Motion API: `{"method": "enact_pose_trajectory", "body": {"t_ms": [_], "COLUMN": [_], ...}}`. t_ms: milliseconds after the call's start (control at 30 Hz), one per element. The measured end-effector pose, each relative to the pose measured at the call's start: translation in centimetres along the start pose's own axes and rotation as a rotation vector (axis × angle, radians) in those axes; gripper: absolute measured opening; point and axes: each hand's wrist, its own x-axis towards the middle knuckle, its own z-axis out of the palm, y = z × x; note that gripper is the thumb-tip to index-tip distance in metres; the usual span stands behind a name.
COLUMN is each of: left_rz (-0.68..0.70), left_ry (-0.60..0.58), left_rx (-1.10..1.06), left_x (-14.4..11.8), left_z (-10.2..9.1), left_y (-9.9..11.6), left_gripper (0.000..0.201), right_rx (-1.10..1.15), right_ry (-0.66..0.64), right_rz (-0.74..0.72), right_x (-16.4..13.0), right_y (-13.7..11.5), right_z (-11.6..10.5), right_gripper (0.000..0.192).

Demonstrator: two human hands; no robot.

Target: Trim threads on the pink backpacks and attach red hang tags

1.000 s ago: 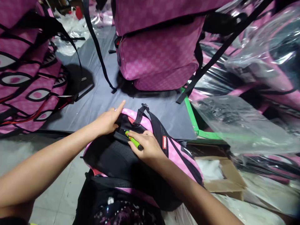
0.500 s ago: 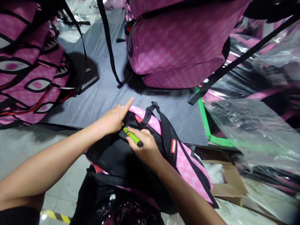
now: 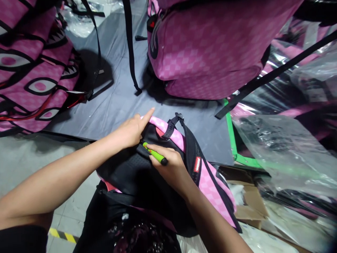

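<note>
A black and pink checkered backpack [image 3: 126, 177] lies back side up across my lap and the table edge. My left hand [image 3: 133, 130] grips its upper edge, one finger stretched out along the pink rim and the others curled over the black fabric. My right hand [image 3: 170, 163] is closed around a lime-green marker pen [image 3: 157, 155] with a black rear end. The pen's front end meets the black back panel, close beside my left fingers; its very tip is hard to make out. A black shoulder strap [image 3: 191, 140] with a red label runs to the right of my right hand.
A large pink backpack [image 3: 205, 56] stands on the grey table cover [image 3: 113, 109]. More pink backpacks with eye prints [image 3: 39, 84] are stacked at left. Plastic-wrapped bags [image 3: 284, 147] lie at right, above an open cardboard box [image 3: 252, 202]. A green edge strip [image 3: 233, 140] borders the table.
The view has shifted slightly. Both hands and the marker pen remain at nearly the same place on the backpack, with my grip unchanged.
</note>
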Motion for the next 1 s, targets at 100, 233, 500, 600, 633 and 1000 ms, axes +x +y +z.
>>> {"method": "enact_pose_trajectory", "body": {"t_ms": [100,233,500,600,633,1000], "left_rz": [-0.015,-0.007,-0.004,-0.004,-0.004,-0.006], "left_ry": [0.007,0.01,0.02,0.012,0.006,0.022], "left_rx": [-0.005,-0.001,0.005,-0.004,-0.002,-0.006], "left_x": [0.0,0.0,0.1,0.1,0.0,0.9], "left_z": [0.0,0.1,0.3,0.3,0.2,0.3], "left_y": [0.0,0.1,0.0,0.0,0.0,-0.6], "left_gripper": [0.101,0.1,0.098,0.097,0.097,0.1], "right_rx": [-0.08,-0.097,-0.071,-0.097,-0.094,-0.02], "right_ry": [0.03,0.076,0.075,0.097,0.103,0.116], "right_rz": [0.001,-0.012,0.004,0.016,0.02,0.051], "right_x": [-0.1,-0.1,-0.4,-0.5,-0.5,0.2], "right_y": [-0.4,-0.7,-0.5,-0.5,-0.6,-0.3], "right_z": [0.2,0.7,0.8,0.8,0.8,1.7], "right_gripper": [0.032,0.028,0.027,0.029,0.029,0.028]}}
